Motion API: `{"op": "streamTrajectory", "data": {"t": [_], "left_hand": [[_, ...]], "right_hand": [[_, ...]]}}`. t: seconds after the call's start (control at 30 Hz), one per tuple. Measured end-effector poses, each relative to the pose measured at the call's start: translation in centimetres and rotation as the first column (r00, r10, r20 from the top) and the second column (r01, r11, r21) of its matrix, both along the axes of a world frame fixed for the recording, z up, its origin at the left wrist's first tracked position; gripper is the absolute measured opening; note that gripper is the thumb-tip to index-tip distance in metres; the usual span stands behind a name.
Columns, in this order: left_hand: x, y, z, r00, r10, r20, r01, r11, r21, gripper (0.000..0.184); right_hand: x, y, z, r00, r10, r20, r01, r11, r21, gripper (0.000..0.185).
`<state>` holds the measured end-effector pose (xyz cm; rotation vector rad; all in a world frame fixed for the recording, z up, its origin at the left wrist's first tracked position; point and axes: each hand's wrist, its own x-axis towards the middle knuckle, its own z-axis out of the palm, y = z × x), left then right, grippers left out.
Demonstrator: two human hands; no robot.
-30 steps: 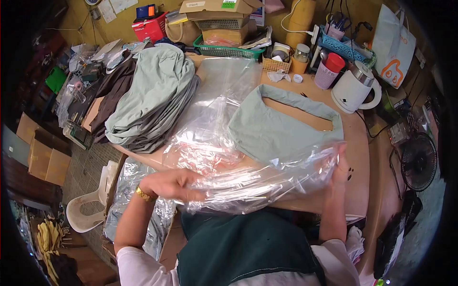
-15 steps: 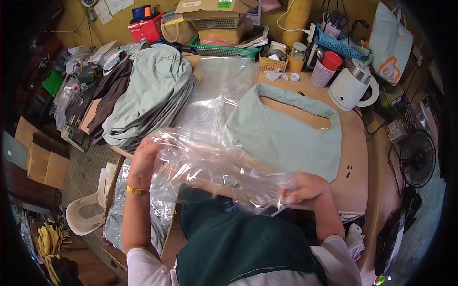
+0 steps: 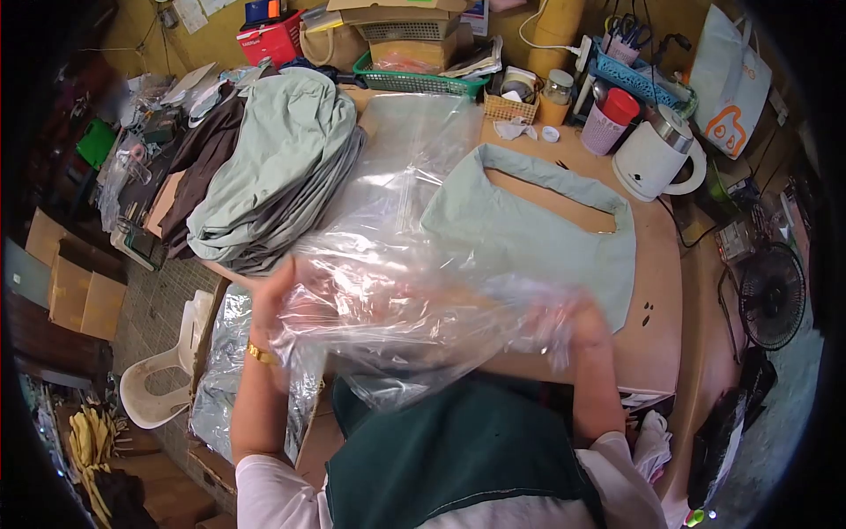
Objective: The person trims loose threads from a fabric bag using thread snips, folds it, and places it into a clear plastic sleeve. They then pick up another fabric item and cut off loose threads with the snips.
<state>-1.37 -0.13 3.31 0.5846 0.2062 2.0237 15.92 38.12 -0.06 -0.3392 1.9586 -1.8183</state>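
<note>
A clear plastic bag point(image 3: 397, 309) stretches between my two hands above the table's front edge. My left hand point(image 3: 275, 304) grips its left end, a gold band on the wrist. At the right end my right hand point(image 3: 577, 322) is closed on the plastic, its fingers blurred. Behind the right part of the bag lies a pale green fabric bag point(image 3: 538, 242) with a wide strap loop. More clear plastic sheets point(image 3: 410, 141) lie flat on the table point(image 3: 652, 353), left of the fabric bag. Farther left is a pile of pale green fabric pieces point(image 3: 286, 150).
A white kettle point(image 3: 652, 159), a pink cup point(image 3: 604, 128) and a green basket point(image 3: 423, 84) line the back. Dark brown fabric point(image 3: 207, 163) lies at the left. Beyond the table stand a white chair point(image 3: 159, 383) on the left and a black fan point(image 3: 773, 295) on the right.
The plastic bag has shifted and changed shape between my hands. My right hand went down and inward, then slightly up and right; my left hand went up and outward from its earlier place.
</note>
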Motion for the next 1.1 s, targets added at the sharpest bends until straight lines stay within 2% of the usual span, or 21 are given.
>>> {"op": "streamTrajectory", "data": {"t": [0.03, 0.07, 0.13, 0.2, 0.23, 0.27, 0.33, 0.37, 0.4, 0.47, 0.53, 0.57, 0.63, 0.77, 0.8, 0.83, 0.9, 0.93, 0.97, 1.0, 1.1], "left_hand": [[0.9, -0.2, 0.4, 0.847, 0.006, -0.532, -0.221, 0.913, -0.342, 0.025], [1.3, 0.4, 1.5, 0.653, -0.208, -0.728, -0.347, 0.773, -0.532, 0.022], [1.0, 0.3, 1.8, 0.384, -0.492, -0.781, -0.467, 0.627, -0.624, 0.019], [-0.8, -1.4, 0.0, 0.794, 0.067, -0.604, -0.558, 0.472, -0.682, 0.020], [-0.7, -0.8, -0.2, 0.795, 0.397, -0.459, -0.599, 0.635, -0.488, 0.019], [-0.2, 0.3, -0.2, 0.749, 0.585, -0.311, -0.654, 0.576, -0.491, 0.020], [-0.9, 0.0, -1.0, 0.975, 0.166, 0.149, -0.129, 0.965, -0.228, 0.025], [1.3, 0.6, -0.1, 0.854, 0.507, -0.118, -0.461, 0.632, -0.623, 0.031], [1.6, -0.2, -0.8, 0.723, 0.248, -0.644, -0.606, 0.677, -0.419, 0.036], [1.6, 1.1, 0.7, 0.569, -0.500, -0.653, -0.210, 0.679, -0.703, 0.038], [1.4, 0.9, -0.1, 0.571, -0.496, -0.654, -0.310, 0.608, -0.731, 0.030], [1.0, 0.9, 0.2, 0.774, -0.022, -0.633, -0.495, 0.604, -0.625, 0.028], [0.7, 1.4, 1.4, 0.700, 0.703, -0.129, -0.624, 0.513, -0.589, 0.027], [-0.3, 0.3, 0.7, 0.989, -0.038, 0.143, 0.037, 0.999, 0.013, 0.021], [1.1, 0.5, 1.2, 0.989, -0.038, 0.143, 0.036, 0.999, 0.012, 0.021], [3.6, 0.8, 2.0, 0.958, 0.236, -0.160, -0.285, 0.816, -0.503, 0.020], [4.2, 0.7, 2.0, 0.798, 0.273, -0.538, -0.603, 0.319, -0.731, 0.019], [2.8, 0.0, 1.1, 0.788, -0.053, -0.614, -0.496, 0.536, -0.683, 0.021], [1.7, -0.7, 0.8, 0.645, -0.347, -0.681, -0.313, 0.693, -0.649, 0.023], [1.1, -1.4, 1.1, 0.643, -0.349, -0.682, -0.313, 0.693, -0.649, 0.023], [0.9, -1.9, 2.2, 0.118, -0.718, -0.686, -0.534, 0.536, -0.654, 0.039]], "right_hand": [[-0.5, 0.6, -0.3, 0.870, -0.492, 0.036, 0.463, 0.787, -0.407, 0.022], [-0.7, 0.5, -0.1, 0.531, -0.803, 0.269, 0.701, 0.239, -0.672, 0.021], [-0.4, 1.2, -1.1, 0.784, -0.518, 0.343, 0.578, 0.405, -0.709, 0.023], [-0.5, 0.8, -0.5, 0.913, -0.157, 0.376, 0.402, 0.508, -0.762, 0.024], [-0.6, -0.1, 0.3, 0.993, 0.029, 0.119, 0.014, 0.939, -0.343, 0.025], [-0.6, -0.8, 0.9, 0.941, 0.339, 0.018, -0.330, 0.901, 0.283, 0.027], [0.0, -1.0, -0.2, 0.986, 0.169, 0.003, -0.166, 0.967, 0.192, 0.032], [-0.2, -0.7, -1.3, 0.917, -0.398, -0.037, 0.378, 0.894, -0.241, 0.032], [-0.4, -0.2, -2.4, 0.568, -0.806, 0.166, 0.716, 0.383, -0.584, 0.033], [-0.8, 2.1, -4.1, 0.718, -0.657, 0.230, 0.572, 0.369, -0.732, 0.037], [-0.4, 3.4, -5.3, 0.845, -0.477, 0.242, 0.419, 0.307, -0.855, 0.041], [0.3, 3.2, -5.7, 0.932, -0.195, 0.305, 0.361, 0.454, -0.815, 0.042], [0.9, 3.0, -6.0, 0.920, 0.101, 0.379, 0.258, 0.572, -0.778, 0.043], [1.1, 0.5, -2.3, 0.927, -0.353, 0.127, 0.353, 0.704, -0.617, 0.041], [1.2, 0.8, -2.3, 0.911, -0.403, 0.087, 0.371, 0.711, -0.597, 0.041], [1.3, 1.0, -2.4, 0.891, -0.451, 0.047, 0.393, 0.717, -0.575, 0.041], [1.6, 2.8, -3.0, 0.981, -0.104, 0.165, 0.185, 0.228, -0.956, 0.043], [1.9, 3.2, -3.1, 0.989, 0.033, 0.146, 0.145, 0.018, -0.989, 0.043], [2.5, 3.1, -2.3, 0.981, -0.071, 0.181, 0.191, 0.524, -0.830, 0.040], [2.4, 2.9, -1.6, 0.984, -0.096, 0.151, 0.172, 0.741, -0.649, 0.042], [2.1, 3.0, 0.8, 0.972, 0.185, 0.146, -0.171, 0.980, -0.104, 0.045]]}}
